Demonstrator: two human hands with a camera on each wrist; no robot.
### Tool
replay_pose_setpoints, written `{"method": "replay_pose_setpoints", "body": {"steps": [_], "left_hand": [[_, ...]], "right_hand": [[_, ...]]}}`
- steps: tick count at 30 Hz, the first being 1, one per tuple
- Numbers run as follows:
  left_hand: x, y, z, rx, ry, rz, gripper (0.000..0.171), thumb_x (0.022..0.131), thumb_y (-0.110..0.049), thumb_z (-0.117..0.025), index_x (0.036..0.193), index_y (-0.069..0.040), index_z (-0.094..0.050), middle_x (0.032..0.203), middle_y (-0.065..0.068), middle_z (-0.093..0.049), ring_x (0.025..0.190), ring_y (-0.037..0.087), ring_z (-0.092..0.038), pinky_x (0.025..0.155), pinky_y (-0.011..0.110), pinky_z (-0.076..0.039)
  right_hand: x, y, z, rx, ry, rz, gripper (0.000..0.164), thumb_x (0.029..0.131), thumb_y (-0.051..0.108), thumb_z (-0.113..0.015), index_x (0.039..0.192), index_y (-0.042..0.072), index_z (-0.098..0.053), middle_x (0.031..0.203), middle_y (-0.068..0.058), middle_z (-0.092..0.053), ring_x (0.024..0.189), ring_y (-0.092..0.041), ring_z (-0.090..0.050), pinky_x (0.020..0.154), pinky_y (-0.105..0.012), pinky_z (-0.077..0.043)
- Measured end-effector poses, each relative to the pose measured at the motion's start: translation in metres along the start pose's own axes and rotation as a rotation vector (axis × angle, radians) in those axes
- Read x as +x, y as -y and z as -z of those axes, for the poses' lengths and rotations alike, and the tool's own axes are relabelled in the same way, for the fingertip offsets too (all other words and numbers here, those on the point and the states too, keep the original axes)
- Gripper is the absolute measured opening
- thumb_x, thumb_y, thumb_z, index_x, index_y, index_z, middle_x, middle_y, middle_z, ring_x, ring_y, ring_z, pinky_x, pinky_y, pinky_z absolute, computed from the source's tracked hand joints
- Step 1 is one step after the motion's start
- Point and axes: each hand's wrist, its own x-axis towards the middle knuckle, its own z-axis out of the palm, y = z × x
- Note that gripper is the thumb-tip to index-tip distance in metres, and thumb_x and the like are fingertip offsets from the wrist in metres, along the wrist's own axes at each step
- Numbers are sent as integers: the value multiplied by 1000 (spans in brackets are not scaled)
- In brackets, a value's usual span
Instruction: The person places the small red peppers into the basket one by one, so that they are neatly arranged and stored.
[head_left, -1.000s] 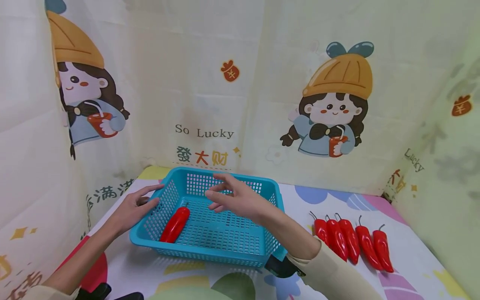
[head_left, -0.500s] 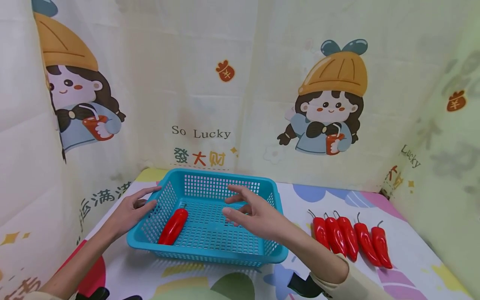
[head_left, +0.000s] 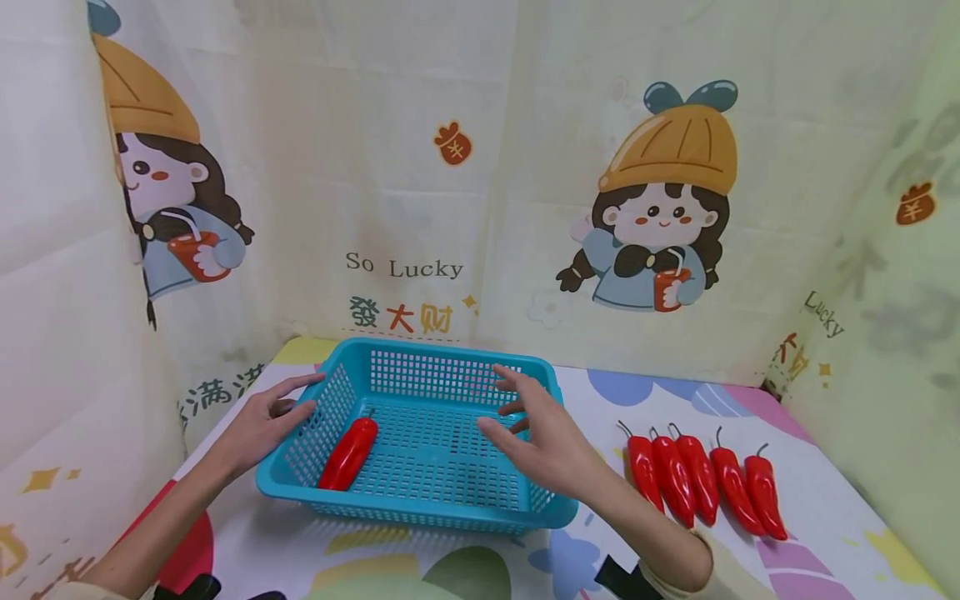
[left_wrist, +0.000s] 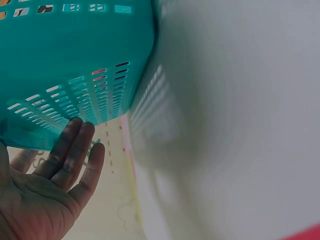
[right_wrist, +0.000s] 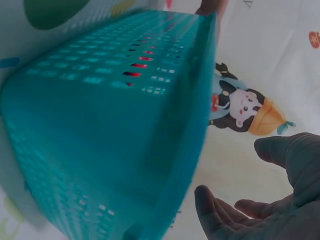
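A blue perforated plastic basket [head_left: 420, 512] stands on the table with one red chili pepper [head_left: 349, 454] lying in its left part. My left hand [head_left: 258, 425] holds the basket's left rim, thumb at the edge; in the left wrist view its other fingers [left_wrist: 75, 155] reach against the outer wall. Over the basket's right side hovers my right hand [head_left: 543, 437], fingers spread and relaxed, nothing in it. The right wrist view shows that same hand [right_wrist: 265, 200] beside the basket's rim, apart from it. Several red chili peppers [head_left: 697, 479] lie in a row to the right.
A patterned cloth covers the table [head_left: 637, 567]. Behind it and on both sides hang pale printed curtains [head_left: 510, 167]. The basket's back edge stands close to the rear curtain [head_left: 315, 292].
My right hand has moved to the right, from above the basket's middle to above its right side. My left hand stays at the left rim. The peppers have not moved.
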Motion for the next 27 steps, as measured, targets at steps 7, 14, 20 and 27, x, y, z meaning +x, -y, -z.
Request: {"method": "replay_pose_setpoints", "body": {"steps": [7, 14, 20, 27], "left_hand": [[0, 4, 0, 6, -6, -8, 60, 103, -23, -61, 157, -6, -39, 138, 37, -55, 110, 47, -67, 69, 40, -64], [1, 3, 0, 7, -6, -8, 61, 103, -24, -61, 157, -6, -39, 138, 38, -55, 110, 50, -66, 69, 42, -64], [0, 2, 0, 13, -12, -7, 60, 103, -25, -61, 156, -6, -39, 138, 38, -55, 111, 51, -65, 70, 42, -64], [-1, 1, -1, -5, -6, 6, 61, 103, -24, -61, 157, -6, -39, 137, 37, -56, 111, 49, -66, 70, 42, -64]], "right_hand": [[-7, -14, 9, -115, -100, -21, 77, 92, 31, -76, 157, 17, -37, 143, -7, -56, 112, -26, -66, 78, -40, -63], [-16, -28, 23, -126, -175, -34, 76, 91, 31, -78, 154, 13, -40, 148, -13, -52, 118, -33, -64, 79, -47, -63], [-22, -39, 29, -128, -183, -97, 78, 90, 33, -78, 155, 15, -40, 149, -13, -51, 122, -35, -62, 84, -50, -61], [-28, -51, 35, -138, -193, -170, 76, 92, 34, -76, 156, 14, -39, 153, -14, -48, 125, -38, -60, 86, -51, -61]]}}
